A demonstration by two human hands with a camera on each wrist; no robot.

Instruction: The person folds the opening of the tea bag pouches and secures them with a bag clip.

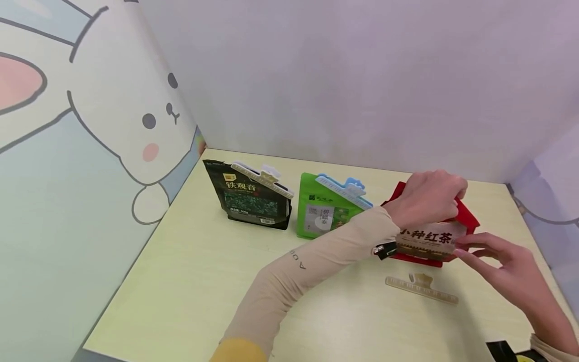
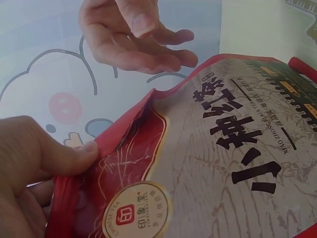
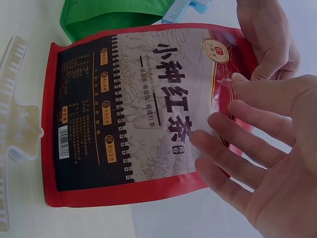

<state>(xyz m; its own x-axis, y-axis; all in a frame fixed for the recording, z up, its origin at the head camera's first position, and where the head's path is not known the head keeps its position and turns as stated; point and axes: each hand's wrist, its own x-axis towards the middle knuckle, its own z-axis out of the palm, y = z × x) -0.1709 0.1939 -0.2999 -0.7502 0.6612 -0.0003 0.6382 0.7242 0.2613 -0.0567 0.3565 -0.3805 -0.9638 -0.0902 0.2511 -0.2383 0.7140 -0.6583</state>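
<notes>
A red tea bag [image 1: 427, 241] with a pale label and dark lettering stands at the right of the table. At its top edge my left hand [image 1: 429, 198] grips the bag, thumb pressed on the red film [image 2: 119, 134] in the left wrist view. My right hand [image 1: 506, 266] is at the bag's right side. In the right wrist view its fingers [image 3: 233, 158] are spread over the label; whether they touch it I cannot tell. In front of the bag lies a beige ruler-like sealing clip [image 1: 420, 289].
To the left stand a green tea bag [image 1: 309, 213] with a blue clip [image 1: 346, 188] and a black tea bag [image 1: 249, 203] with a pale clip [image 1: 262, 178]. A white wall [image 1: 316, 75] rises behind the table [image 1: 190, 291]; a rabbit-printed panel [image 1: 90, 201] borders the left.
</notes>
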